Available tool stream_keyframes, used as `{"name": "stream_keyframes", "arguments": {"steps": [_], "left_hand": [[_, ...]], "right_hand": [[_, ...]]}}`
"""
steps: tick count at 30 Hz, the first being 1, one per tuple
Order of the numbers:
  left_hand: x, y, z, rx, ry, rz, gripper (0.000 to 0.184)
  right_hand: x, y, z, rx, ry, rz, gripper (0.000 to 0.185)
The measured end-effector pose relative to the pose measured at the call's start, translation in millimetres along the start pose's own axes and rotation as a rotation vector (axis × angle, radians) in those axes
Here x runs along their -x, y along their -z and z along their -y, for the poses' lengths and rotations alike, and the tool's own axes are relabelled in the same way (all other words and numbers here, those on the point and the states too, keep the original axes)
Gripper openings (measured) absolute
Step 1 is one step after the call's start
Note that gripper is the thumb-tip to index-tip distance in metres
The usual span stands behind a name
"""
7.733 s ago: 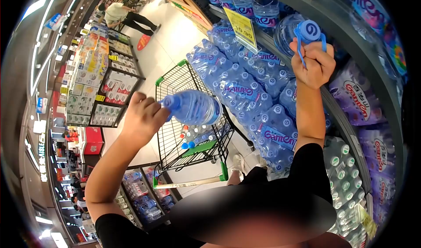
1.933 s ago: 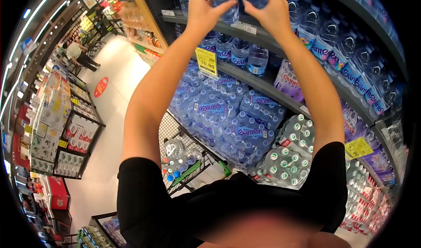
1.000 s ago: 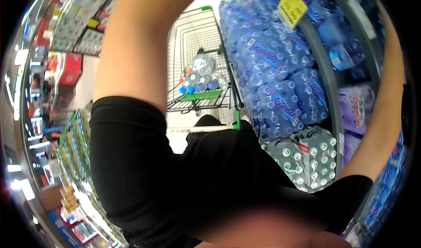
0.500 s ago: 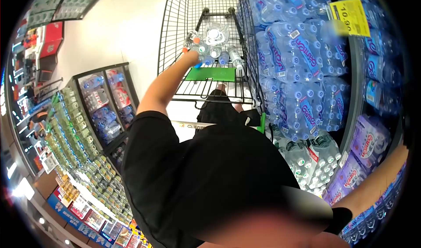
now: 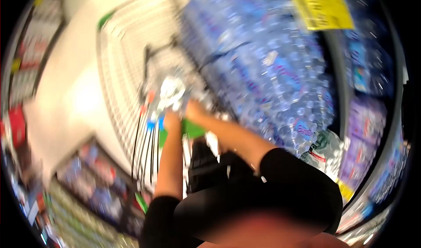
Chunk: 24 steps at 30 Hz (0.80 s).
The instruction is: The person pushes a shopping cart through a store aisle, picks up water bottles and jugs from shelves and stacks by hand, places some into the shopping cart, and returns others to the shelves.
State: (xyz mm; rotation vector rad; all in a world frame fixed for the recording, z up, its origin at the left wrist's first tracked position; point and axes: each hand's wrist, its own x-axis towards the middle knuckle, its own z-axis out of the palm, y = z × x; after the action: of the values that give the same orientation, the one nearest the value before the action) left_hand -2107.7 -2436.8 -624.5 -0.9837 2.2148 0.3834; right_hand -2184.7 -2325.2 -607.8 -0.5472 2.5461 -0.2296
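Both of my hands reach down over the bottles in a wire shopping cart (image 5: pixel 104 72). My left hand (image 5: pixel 172 121) is beside the blue caps (image 5: pixel 161 123) of some bottles, just above the green panel (image 5: pixel 193 128) at the near end of the cart. My right hand (image 5: pixel 196 112) is a little farther to the right, near clear bottles. Motion blur smears the fingers of both hands, and what they grip, if anything, is not clear. A large clear bottle (image 5: pixel 172 92) lies beyond them, with orange caps (image 5: pixel 150 97) to its left.
Stacked packs of bottled water (image 5: pixel 258 68) rise close along the cart's right side. A yellow price sign (image 5: pixel 323 8) hangs above the shelf, with purple packs (image 5: pixel 366 120) below. At lower left stands a dark rack (image 5: pixel 94 177) of drinks; pale floor (image 5: pixel 74 77) lies left of the cart.
My right hand has come from the shelf side at the right into the cart beside my left hand. The view has turned, and the cart now appears tilted and farther left.
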Motion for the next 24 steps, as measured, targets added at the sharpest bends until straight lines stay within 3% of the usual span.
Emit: {"name": "stream_keyframes", "arguments": {"steps": [2, 3, 5, 7, 9, 11, 14, 17, 21, 24], "left_hand": [[2, 13, -7, -0.132, 0.005, 0.064, 0.069], [2, 11, -2, -0.175, -0.064, 0.028, 0.070], [8, 22, 1, -0.151, -0.091, 0.036, 0.068], [20, 38, 2, -0.111, -0.114, 0.057, 0.071], [33, 52, 7, -0.110, -0.072, 0.093, 0.071], [50, 63, 19, -0.228, -0.133, 0.099, 0.073], [87, 108, 22, -0.277, -0.189, 0.120, 0.079], [113, 138, 33, -0.306, -0.310, 0.020, 0.085], [159, 181, 35, -0.170, -0.467, -0.182, 0.071], [192, 197, 32, 0.083, -0.524, -0.331, 0.061]], "right_hand": [[-10, -11, 0, -0.038, -0.090, 0.023, 0.066], [-7, -4, 3, -0.068, -0.016, -0.039, 0.069], [-3, 22, 19, -0.168, -0.017, 0.255, 0.068], [2, -22, 33, 0.019, -0.090, 0.039, 0.055], [-15, -66, 16, 0.020, 0.108, 0.096, 0.041], [-12, -31, 17, -0.199, -0.065, -0.035, 0.031], [-15, 5, 7, -0.051, 0.106, -0.045, 0.028], [7, 106, 12, -0.097, 0.243, 0.065, 0.020], [85, 232, -2, -0.214, 0.393, 0.075, 0.031], [157, 308, -38, -0.383, 0.467, -0.132, 0.029]]}}
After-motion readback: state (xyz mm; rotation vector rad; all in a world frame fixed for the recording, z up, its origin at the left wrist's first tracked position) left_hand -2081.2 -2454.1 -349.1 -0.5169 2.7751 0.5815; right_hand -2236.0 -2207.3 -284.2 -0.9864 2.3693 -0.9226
